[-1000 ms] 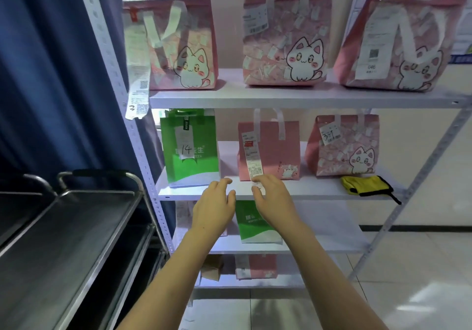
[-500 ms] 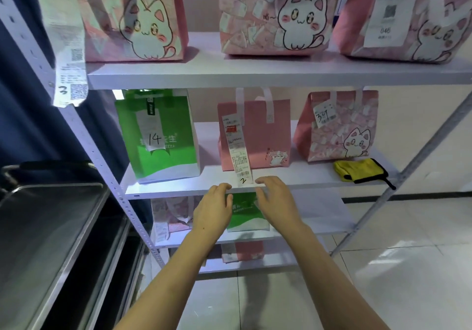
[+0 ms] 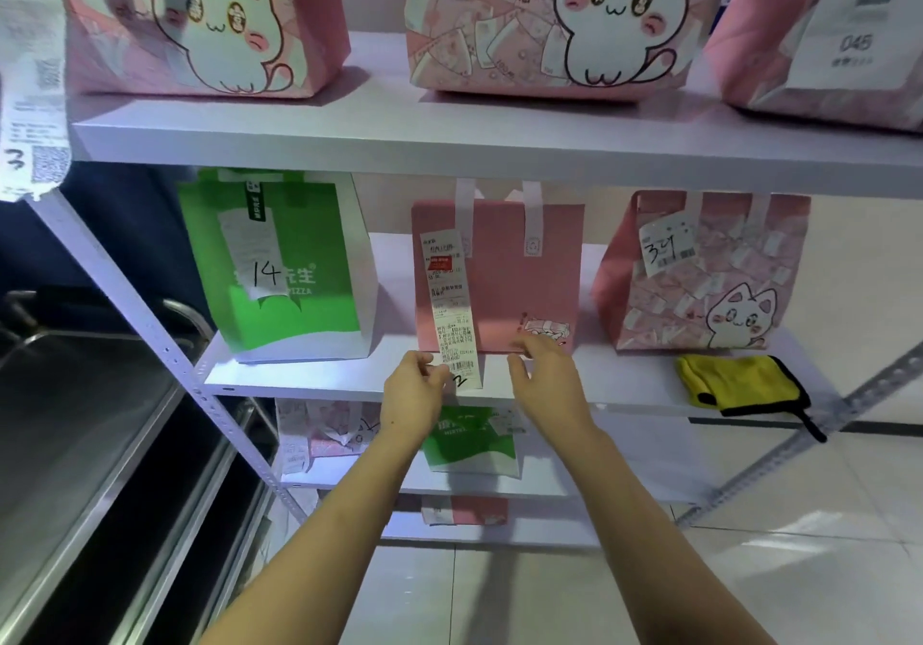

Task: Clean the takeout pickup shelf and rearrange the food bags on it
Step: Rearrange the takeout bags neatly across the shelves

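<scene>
A plain pink food bag stands in the middle of the white shelf board, with a long receipt hanging down its front past the board's edge. My left hand is at the receipt's lower left edge with its fingertips against the paper; a pinch is not plain. My right hand hovers with relaxed, spread fingers at the bag's lower right corner. A green bag marked 14 stands to the left and a pink cat bag marked 321 to the right. A yellow cloth lies on the board at the right.
Three big pink cat bags fill the shelf above, and a long receipt hangs at the left post. Lower shelves hold a small green bag and more pink bags. A steel cart stands close on the left.
The view has closed in on the middle shelf. Both hands have risen from below the board's edge to the plain pink bag's base, the left one reaching the receipt.
</scene>
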`<move>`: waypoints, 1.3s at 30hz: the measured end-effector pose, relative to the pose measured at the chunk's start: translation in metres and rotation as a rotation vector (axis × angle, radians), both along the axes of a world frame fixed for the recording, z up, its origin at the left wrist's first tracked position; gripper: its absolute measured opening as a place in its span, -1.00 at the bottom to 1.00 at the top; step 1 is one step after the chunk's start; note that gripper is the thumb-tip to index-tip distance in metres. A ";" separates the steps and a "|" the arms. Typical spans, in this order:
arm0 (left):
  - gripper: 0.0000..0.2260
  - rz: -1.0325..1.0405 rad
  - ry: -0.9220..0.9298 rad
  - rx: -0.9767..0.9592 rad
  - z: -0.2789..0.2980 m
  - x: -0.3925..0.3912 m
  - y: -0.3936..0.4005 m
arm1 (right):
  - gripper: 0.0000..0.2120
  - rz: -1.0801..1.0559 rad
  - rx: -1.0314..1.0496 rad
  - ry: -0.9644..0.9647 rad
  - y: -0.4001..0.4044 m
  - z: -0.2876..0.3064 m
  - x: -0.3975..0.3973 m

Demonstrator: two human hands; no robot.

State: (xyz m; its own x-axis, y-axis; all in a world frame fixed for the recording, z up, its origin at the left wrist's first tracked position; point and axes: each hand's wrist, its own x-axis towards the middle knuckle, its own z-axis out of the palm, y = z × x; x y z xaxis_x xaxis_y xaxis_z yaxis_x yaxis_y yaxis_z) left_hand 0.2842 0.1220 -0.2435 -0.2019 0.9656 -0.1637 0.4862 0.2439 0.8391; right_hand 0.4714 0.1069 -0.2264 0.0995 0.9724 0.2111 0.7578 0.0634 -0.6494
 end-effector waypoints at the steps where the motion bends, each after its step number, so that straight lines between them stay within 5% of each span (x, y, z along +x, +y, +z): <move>1: -0.78 0.021 -0.042 -0.015 0.000 0.002 0.004 | -0.73 0.010 0.005 0.010 0.004 -0.001 0.001; 11: -0.86 0.083 -0.171 -0.021 -0.006 0.011 0.020 | -0.85 -0.083 0.190 0.116 0.028 0.009 0.015; 16: -0.90 0.150 -0.146 0.131 0.012 0.010 0.024 | -0.81 -0.170 0.270 0.091 0.042 0.020 0.029; 22: -0.54 0.138 0.023 0.287 0.039 0.009 0.035 | -0.62 -0.192 0.217 0.102 0.050 0.031 0.037; 29: -0.77 0.069 0.024 0.331 0.054 0.010 0.032 | -0.60 -0.133 0.195 0.163 0.042 0.034 0.031; 39: -0.80 0.047 -0.014 0.403 0.065 -0.009 -0.026 | -0.69 -0.122 0.327 0.224 -0.027 0.051 0.006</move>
